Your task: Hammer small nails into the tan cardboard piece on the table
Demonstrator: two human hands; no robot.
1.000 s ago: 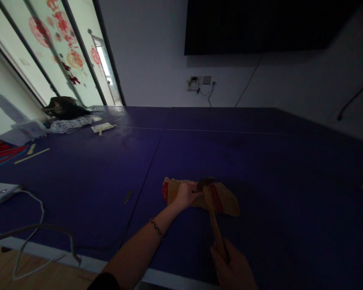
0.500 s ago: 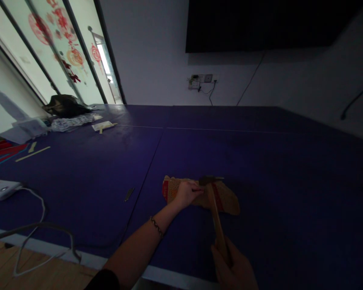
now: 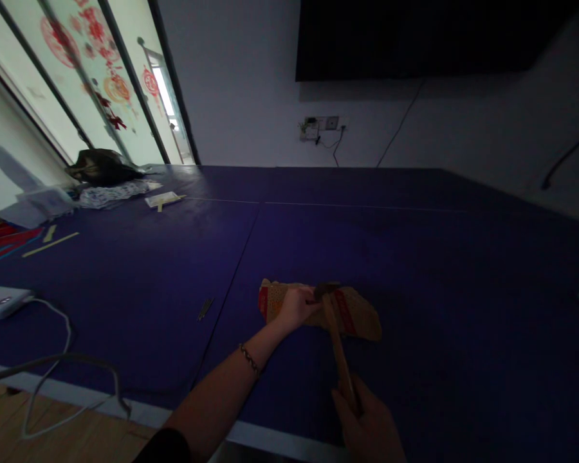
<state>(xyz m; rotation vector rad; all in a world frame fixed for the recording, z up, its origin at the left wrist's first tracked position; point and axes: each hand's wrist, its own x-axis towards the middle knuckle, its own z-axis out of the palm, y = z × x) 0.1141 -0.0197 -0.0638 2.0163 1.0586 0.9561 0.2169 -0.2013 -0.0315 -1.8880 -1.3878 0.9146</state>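
Note:
My right hand (image 3: 367,418) is wrapped round the wooden handle of a hammer (image 3: 340,354). The dark hammer head lies over a brown, red-banded packet (image 3: 361,315), right beside the fingertips of my left hand (image 3: 296,307). That hand rests on the packet with its fingers pinched together; whatever is between them is too small and dark to make out. The packet lies flat on the blue-purple table (image 3: 415,257). Several thin, nail-like metal pieces (image 3: 205,308) lie to the left of it.
A white box-shaped device (image 3: 2,301) with a white cable sits at the left, near the table edge. Red and blue strips (image 3: 9,241), a clear bin (image 3: 41,206) and a black bag (image 3: 103,166) lie farther back. A dark screen (image 3: 429,38) hangs on the wall.
The hammer has shifted left, its head now closer to my left fingers. My right hand has moved slightly left and up with it. The left hand stays on the packet.

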